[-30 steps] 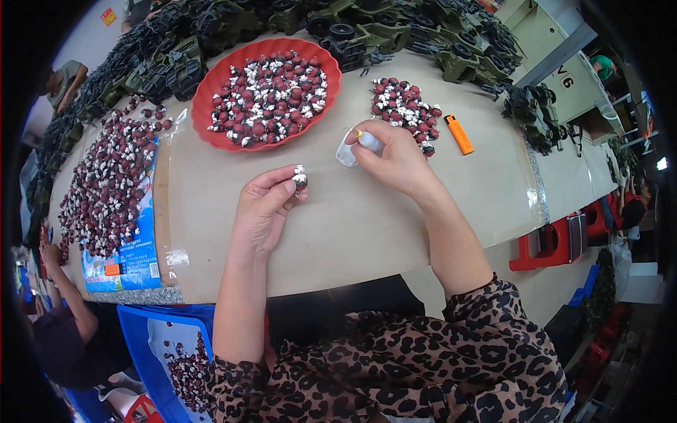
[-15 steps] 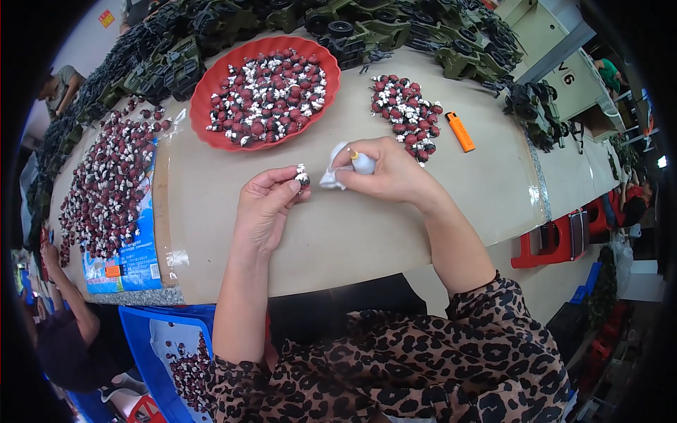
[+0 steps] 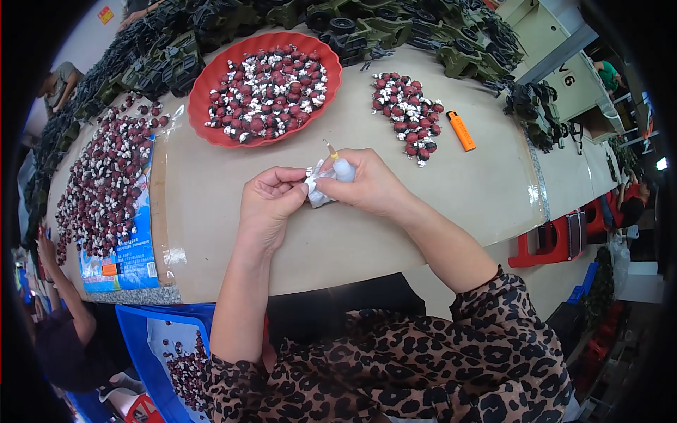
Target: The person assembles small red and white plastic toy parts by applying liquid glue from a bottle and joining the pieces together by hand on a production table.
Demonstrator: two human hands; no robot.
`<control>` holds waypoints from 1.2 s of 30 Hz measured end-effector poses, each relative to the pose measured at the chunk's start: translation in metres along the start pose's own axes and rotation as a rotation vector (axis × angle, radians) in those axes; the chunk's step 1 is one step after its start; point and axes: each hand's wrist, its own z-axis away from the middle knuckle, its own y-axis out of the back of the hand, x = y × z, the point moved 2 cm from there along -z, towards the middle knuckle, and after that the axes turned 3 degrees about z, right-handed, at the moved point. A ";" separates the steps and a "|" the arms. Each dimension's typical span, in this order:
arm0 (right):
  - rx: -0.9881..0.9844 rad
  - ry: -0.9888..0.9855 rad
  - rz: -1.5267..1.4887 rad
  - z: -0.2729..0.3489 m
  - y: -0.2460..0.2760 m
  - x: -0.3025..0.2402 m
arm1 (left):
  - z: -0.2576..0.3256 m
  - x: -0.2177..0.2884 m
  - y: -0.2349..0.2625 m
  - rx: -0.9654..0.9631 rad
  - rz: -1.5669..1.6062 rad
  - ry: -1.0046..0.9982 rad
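Over the table, my left hand (image 3: pixel 262 211) pinches a small painted figurine between thumb and fingers; the white cloth (image 3: pixel 321 193) now mostly hides it. My right hand (image 3: pixel 377 185) grips a small whitish squeeze bottle (image 3: pixel 343 169) with a thin needle tip pointing up and away. That same hand presses the cloth against the figurine, so the two hands nearly meet. Beyond them sits a red scalloped bowl (image 3: pixel 196 116), full of dark red, black and white figurines. A smaller pile of figurines (image 3: pixel 407 116) lies right of the bowl, beside an orange lighter (image 3: pixel 461 131).
A large heap of figurines (image 3: pixel 106 187) covers a blue printed sheet (image 3: pixel 141 264) at left. Dark green toy vehicles (image 3: pixel 374 35) line the far edge. A blue bin (image 3: pixel 134 335) with more figurines stands below left. A red stool (image 3: pixel 539 247) is at right; a co-worker's arm (image 3: pixel 74 303) shows at left.
My right hand has moved left with the bottle and cloth, bringing the cloth onto the figurine. The bottle's needle tip now shows. My left hand has stayed nearly in place.
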 end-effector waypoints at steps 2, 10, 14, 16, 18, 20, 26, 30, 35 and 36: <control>0.021 -0.003 0.017 0.000 -0.002 0.003 | 0.000 0.000 -0.001 0.022 -0.024 0.009; 0.169 -0.039 -0.002 0.001 -0.005 -0.002 | 0.000 -0.004 -0.002 0.018 -0.113 -0.011; 0.129 0.026 0.034 -0.003 -0.003 0.009 | 0.000 -0.004 -0.003 0.042 -0.116 -0.009; 0.096 0.053 0.111 0.000 -0.002 0.009 | -0.001 -0.003 -0.002 0.078 -0.060 -0.015; 0.098 -0.012 0.035 0.001 -0.002 -0.001 | 0.000 -0.004 0.000 0.065 -0.072 0.000; 0.099 -0.078 -0.040 0.001 -0.002 -0.003 | 0.000 -0.004 0.000 0.052 -0.084 0.014; 0.234 0.141 0.139 0.003 -0.002 0.000 | -0.002 -0.004 -0.002 0.024 -0.097 0.008; 0.412 -0.059 -0.053 0.001 0.021 -0.017 | 0.000 -0.003 0.006 0.018 0.015 0.007; 0.848 0.421 0.756 0.000 0.047 -0.022 | 0.000 0.000 0.006 -0.005 0.078 0.021; 0.853 0.418 0.758 0.001 0.045 -0.024 | 0.000 -0.001 0.005 -0.010 0.089 0.024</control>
